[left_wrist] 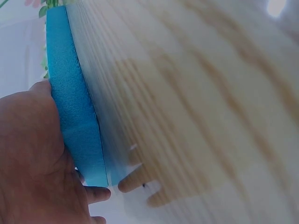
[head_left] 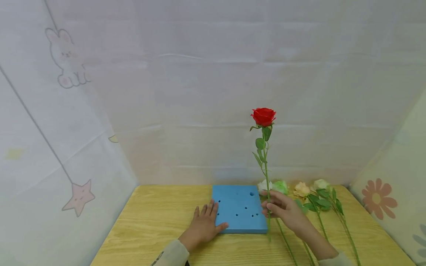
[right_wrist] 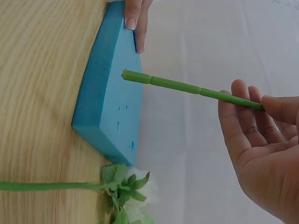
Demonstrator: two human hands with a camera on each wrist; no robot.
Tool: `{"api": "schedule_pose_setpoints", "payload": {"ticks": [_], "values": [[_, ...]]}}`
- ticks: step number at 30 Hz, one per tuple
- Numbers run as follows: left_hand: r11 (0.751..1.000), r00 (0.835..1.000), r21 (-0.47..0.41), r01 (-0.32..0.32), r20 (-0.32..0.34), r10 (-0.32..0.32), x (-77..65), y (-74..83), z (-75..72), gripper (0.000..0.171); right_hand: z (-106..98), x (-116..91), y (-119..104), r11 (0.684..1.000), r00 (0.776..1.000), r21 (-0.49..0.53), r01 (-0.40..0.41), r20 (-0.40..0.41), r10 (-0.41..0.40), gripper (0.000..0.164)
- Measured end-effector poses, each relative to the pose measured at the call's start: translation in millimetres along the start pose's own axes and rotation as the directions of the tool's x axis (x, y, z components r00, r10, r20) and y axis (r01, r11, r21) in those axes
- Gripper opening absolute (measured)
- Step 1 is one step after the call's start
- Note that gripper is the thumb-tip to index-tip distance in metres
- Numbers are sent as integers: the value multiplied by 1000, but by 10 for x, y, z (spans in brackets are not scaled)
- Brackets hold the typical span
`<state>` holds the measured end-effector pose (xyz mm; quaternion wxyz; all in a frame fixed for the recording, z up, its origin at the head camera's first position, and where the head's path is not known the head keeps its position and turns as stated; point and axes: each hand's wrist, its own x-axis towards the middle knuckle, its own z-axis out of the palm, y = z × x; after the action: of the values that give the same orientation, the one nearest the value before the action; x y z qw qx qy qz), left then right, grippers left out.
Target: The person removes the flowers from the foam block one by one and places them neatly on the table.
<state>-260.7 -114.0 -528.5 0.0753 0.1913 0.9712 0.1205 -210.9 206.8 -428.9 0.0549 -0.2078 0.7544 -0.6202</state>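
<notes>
My right hand (head_left: pixel 286 212) pinches the stem of an artificial red rose (head_left: pixel 264 117) between thumb and fingers, holding it upright with the bloom on top. In the right wrist view the bare lower end of the green stem (right_wrist: pixel 175 85) points toward a blue foam block (right_wrist: pixel 122 105); whether it touches cannot be told. Several small holes mark the block's upper face. My left hand (head_left: pixel 205 222) rests along the block's left edge, fingers extended and thumb at the near corner. From the left wrist view, the palm lies against the side of the foam (left_wrist: pixel 74 102).
Right of the block, several artificial flowers lie on the wooden table (head_left: pixel 159 210): a white one (head_left: pixel 264 185), a green one (head_left: pixel 280 187), a peach one (head_left: pixel 301 189) and a cream one (head_left: pixel 321 184). Their stems run toward the near edge. Printed cloth (head_left: pixel 199 92) hangs behind.
</notes>
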Motion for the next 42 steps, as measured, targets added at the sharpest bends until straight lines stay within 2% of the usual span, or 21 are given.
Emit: {"api": "schedule_pose_setpoints", "payload": {"ticks": [9, 14, 21, 28, 33, 42], "values": [[1000, 1000, -18, -14, -1, 14, -3, -6, 14, 99, -119, -167, 5, 996, 996, -8, -84, -6, 84, 51], [1000, 1000, -14, -18, 0, 18, 9, -18, 35, 99, -193, -267, 21, 996, 996, -5, -85, 11, 85, 50], [999, 1000, -35, -17, -1, 17, -37, 20, -43, 95, -299, -398, 7, 992, 992, 12, -129, 15, 128, 56], [999, 999, -35, -30, -13, 30, -49, 21, -32, 96, -393, -530, -15, 993, 991, 23, -120, 67, 118, 60], [1000, 999, -14, -26, -21, 26, -33, 19, -17, 95, -458, -618, -8, 986, 986, 39, -162, 54, 159, 52], [1000, 1000, 7, -22, -12, 22, -1, -11, 39, 99, -640, -760, 57, 984, 985, 42, -172, 27, 171, 40]]}}
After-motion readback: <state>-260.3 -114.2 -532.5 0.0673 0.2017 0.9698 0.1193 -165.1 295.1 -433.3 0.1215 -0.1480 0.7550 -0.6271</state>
